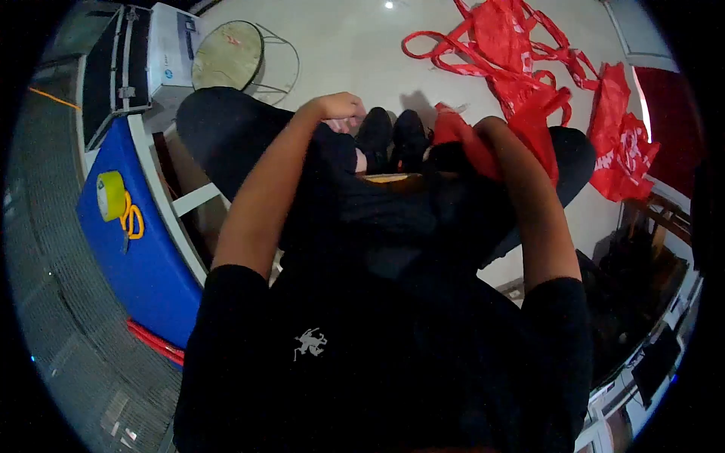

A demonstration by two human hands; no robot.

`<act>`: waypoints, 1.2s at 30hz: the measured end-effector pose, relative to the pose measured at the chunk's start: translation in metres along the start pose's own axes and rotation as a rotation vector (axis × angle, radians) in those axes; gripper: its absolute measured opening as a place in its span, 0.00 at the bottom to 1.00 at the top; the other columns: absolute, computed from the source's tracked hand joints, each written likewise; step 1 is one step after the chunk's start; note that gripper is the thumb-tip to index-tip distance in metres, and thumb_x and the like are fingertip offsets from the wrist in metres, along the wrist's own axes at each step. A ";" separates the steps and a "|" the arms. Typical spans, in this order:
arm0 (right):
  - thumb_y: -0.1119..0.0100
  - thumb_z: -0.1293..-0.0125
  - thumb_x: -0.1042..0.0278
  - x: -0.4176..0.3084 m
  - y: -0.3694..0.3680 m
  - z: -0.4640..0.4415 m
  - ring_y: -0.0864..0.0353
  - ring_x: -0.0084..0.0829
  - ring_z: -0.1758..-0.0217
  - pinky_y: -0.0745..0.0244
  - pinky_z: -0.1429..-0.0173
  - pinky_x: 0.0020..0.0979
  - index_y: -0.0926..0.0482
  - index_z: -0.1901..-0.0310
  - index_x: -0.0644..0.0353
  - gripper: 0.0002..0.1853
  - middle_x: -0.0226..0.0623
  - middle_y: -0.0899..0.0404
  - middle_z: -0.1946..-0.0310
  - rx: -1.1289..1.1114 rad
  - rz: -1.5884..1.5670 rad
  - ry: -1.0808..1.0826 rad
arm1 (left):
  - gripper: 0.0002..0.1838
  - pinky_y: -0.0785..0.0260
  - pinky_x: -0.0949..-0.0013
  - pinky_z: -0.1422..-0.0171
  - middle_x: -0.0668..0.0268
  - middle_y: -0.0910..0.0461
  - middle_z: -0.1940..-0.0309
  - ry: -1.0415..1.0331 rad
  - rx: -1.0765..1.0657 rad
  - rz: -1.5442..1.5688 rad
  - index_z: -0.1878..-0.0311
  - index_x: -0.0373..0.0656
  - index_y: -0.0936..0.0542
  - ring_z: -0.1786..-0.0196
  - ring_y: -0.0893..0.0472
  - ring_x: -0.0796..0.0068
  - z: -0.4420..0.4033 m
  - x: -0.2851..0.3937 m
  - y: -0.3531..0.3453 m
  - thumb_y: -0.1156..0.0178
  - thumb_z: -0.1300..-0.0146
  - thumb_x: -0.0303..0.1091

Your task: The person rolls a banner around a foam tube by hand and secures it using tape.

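Over the lap, my right hand (492, 130) is at a red bag (538, 136), its cloth showing on both sides of the hand. The fingers are mostly hidden behind the wrist and the cloth, but they appear closed on it. My left hand (343, 110) hangs beside the left knee, near the black shoes (375, 140), its fingers loosely bent and nothing visible in them. Several more red bags with white print and long handles (502, 38) lie heaped on the floor ahead. Another crumpled red bag (623, 143) rests farther right.
To the left stands a blue-topped bench (143, 249) holding a yellow tape roll (111, 195) and scissors with yellow handles (133, 219). A white HP box (172, 57), a black case (113, 83) and a round stool (229, 57) are at the back left.
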State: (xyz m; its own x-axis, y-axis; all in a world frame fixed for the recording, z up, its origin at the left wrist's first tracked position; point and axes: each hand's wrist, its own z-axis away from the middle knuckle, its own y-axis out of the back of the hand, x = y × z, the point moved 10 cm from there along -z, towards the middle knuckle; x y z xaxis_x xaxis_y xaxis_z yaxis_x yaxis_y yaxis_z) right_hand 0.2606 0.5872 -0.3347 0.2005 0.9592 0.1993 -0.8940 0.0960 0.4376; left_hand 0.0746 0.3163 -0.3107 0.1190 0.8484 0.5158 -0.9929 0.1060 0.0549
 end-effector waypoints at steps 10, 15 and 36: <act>0.46 0.35 0.51 0.041 -0.047 -0.018 0.18 0.40 0.51 0.26 0.54 0.44 0.18 0.51 0.52 0.18 0.39 0.17 0.53 -0.112 0.014 -0.120 | 0.19 0.22 0.62 0.55 0.63 0.21 0.54 0.092 -0.075 -0.042 0.44 0.49 0.24 0.57 0.18 0.69 0.001 -0.014 -0.010 0.51 0.30 0.49; 0.47 0.34 0.54 0.047 -0.051 -0.023 0.18 0.37 0.51 0.26 0.55 0.42 0.17 0.52 0.49 0.15 0.35 0.17 0.53 -0.099 0.041 -0.148 | 0.18 0.23 0.64 0.59 0.63 0.20 0.57 0.065 -0.010 -0.035 0.46 0.47 0.24 0.60 0.18 0.69 -0.002 -0.002 -0.004 0.50 0.30 0.47; 0.45 0.36 0.61 0.041 0.348 0.320 0.25 0.39 0.58 0.24 0.65 0.39 0.24 0.57 0.57 0.10 0.36 0.26 0.68 1.462 0.224 -0.015 | 0.19 0.30 0.56 0.44 0.54 0.21 0.52 -0.875 1.066 -0.828 0.46 0.42 0.25 0.49 0.22 0.54 0.214 0.302 0.153 0.40 0.42 0.31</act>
State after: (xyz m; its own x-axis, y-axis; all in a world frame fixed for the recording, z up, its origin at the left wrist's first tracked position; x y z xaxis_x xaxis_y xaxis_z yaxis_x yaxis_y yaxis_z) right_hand 0.0862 0.5753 0.1060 0.1284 0.9139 0.3851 0.2793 -0.4059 0.8702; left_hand -0.0429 0.4783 0.0363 0.9302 0.1626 0.3290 -0.2584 -0.3466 0.9017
